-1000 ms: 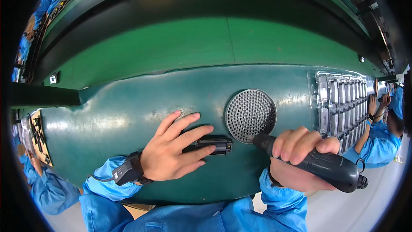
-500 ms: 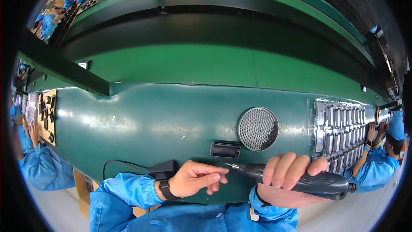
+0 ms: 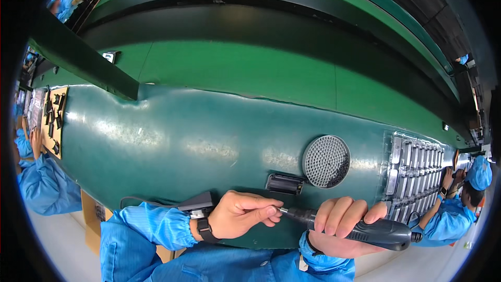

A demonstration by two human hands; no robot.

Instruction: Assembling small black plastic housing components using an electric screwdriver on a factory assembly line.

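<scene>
My right hand (image 3: pixel 342 224) is wrapped round a dark grey electric screwdriver (image 3: pixel 386 234), its bit pointing left. The thumb and fingers of my left hand (image 3: pixel 241 215) are pinched together at the tip of that bit. Whatever lies between those fingertips is too small to make out. Just beyond the hands, a black rectangular plastic part (image 3: pixel 285 183) lies on the green table. Beside it stands a round grey dish (image 3: pixel 319 157) with a dimpled floor and small dark pieces gathered at its right side.
Clear trays (image 3: pixel 417 169) of rows of dark parts lie at the right, near a co-worker (image 3: pixel 451 203). At the left, a board (image 3: pixel 58 130) carries black parts beside another person (image 3: pixel 49 183). A dark device (image 3: pixel 195 203) with a cable sits behind my left wrist. A green beam (image 3: pixel 99 68) slants overhead.
My left fingers have closed in a pinch at the bit's tip, where a gap showed before. The screwdriver has shifted slightly left. The whole view has turned a little.
</scene>
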